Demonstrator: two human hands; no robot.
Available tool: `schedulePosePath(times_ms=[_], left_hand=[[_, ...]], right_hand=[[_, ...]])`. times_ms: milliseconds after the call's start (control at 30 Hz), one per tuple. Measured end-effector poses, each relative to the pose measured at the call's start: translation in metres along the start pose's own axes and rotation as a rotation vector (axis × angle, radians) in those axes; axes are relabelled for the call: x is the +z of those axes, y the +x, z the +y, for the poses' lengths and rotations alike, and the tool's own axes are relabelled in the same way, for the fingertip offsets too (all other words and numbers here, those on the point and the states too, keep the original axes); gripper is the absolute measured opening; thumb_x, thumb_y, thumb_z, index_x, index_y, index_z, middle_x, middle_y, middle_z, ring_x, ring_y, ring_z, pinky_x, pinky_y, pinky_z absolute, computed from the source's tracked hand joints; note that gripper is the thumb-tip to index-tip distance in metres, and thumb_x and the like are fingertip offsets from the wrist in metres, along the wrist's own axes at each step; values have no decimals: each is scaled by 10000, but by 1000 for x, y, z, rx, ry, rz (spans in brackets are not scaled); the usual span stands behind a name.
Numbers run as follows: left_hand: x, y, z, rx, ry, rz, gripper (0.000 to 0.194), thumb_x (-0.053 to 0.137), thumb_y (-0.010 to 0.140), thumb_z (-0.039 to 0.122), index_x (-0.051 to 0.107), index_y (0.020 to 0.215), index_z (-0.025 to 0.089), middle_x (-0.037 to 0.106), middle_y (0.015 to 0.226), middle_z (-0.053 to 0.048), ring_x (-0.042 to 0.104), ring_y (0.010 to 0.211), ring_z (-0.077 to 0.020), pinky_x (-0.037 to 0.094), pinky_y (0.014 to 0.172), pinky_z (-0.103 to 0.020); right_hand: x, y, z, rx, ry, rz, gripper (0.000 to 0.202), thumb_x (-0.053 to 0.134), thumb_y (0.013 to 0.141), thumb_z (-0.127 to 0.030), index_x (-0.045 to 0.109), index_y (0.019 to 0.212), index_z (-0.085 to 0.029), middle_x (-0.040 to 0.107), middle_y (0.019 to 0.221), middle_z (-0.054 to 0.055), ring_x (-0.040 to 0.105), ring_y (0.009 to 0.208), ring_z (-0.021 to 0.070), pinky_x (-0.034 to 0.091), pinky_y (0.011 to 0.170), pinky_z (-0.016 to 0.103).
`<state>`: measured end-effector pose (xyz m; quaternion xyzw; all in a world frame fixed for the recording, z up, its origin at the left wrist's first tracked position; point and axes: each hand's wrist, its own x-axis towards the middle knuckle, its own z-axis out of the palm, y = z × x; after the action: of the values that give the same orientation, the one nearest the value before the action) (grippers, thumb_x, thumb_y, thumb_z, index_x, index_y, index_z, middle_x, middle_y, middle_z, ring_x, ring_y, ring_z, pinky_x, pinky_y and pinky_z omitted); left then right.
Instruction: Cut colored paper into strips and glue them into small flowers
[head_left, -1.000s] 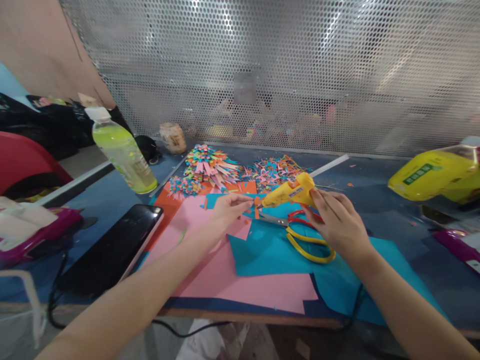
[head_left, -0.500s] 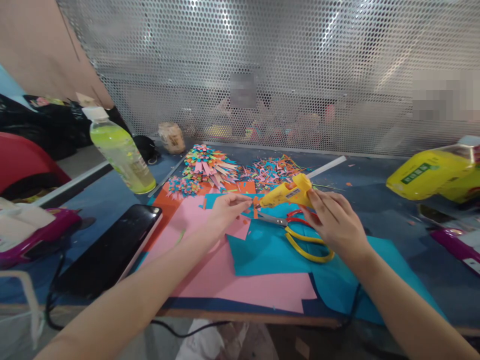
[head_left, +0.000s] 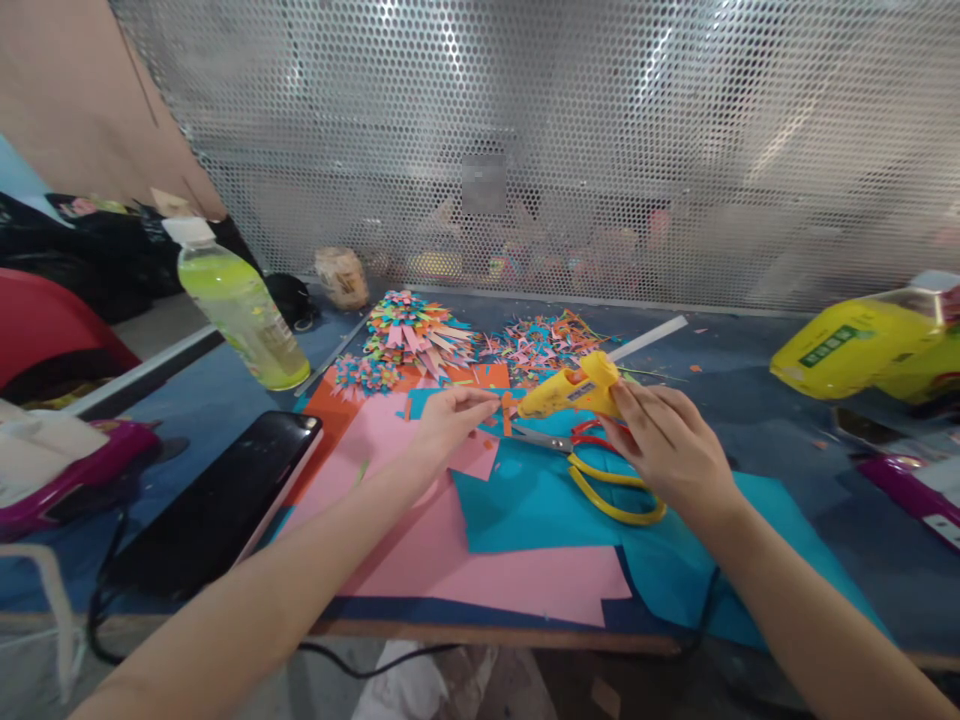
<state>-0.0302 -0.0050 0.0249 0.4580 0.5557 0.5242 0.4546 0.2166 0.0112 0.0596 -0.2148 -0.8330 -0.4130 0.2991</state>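
My right hand (head_left: 670,440) is closed around a yellow hot glue gun (head_left: 566,388), with a pale glue stick (head_left: 651,338) jutting from its back. The nozzle points left, close to a small orange paper strip (head_left: 508,412). My left hand (head_left: 454,425) is closed in a pinch at the strip's left side; what lies between its fingertips is too small to make out clearly. Below the gun, scissors (head_left: 585,455) with red and yellow handles rest on blue paper (head_left: 525,510). Pink paper (head_left: 405,530) spreads under my left forearm.
Behind my hands stand a pile of fringed paper pieces (head_left: 412,335) and a heap of thin scraps (head_left: 544,340). A black phone (head_left: 217,500) and a green drink bottle (head_left: 244,310) are at left, a yellow bottle (head_left: 847,350) at right. A perforated metal panel (head_left: 600,150) closes the back.
Almost nothing differs. The whole view has shifted very slightly, and both hands keep the same pose, with the glue gun's nozzle still beside the orange strip.
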Motion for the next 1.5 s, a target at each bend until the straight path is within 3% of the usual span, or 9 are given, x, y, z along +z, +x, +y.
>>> schedulePosePath(times_ms=[233,600,1333,1500], left_hand=[[2,-2,5,-3,21,16,229,672,613,329,680,752,148,676,714,-37,564,539,-91,368,449,-175],[0,-1,2,18,21,11,250,666,621,350,674,785,161,687,718,-38,587,559,-105,390,447,-179],[0,-2,2,29,21,-9,252,678,613,352,681,762,150,677,712,-42,564,544,-93,397,463,-179],[1,-2,1,41,16,-15,268,685,600,367,679,767,157,680,708,-37,578,556,-102,403,462,-183]], right_hand=[[-2,2,-2,9,-4,-3,491,470,851,-188,322,1297,-48,641,966,129,577,885,199,503,765,340],[-2,-1,-1,30,28,-39,470,450,855,-176,319,1302,-107,632,996,115,582,898,202,497,781,347],[-1,0,1,14,-10,-3,463,461,853,-194,347,1288,-83,637,966,120,578,886,206,496,768,347],[0,0,1,11,3,-3,509,506,831,-189,340,1285,-29,640,948,136,578,882,217,492,768,354]])
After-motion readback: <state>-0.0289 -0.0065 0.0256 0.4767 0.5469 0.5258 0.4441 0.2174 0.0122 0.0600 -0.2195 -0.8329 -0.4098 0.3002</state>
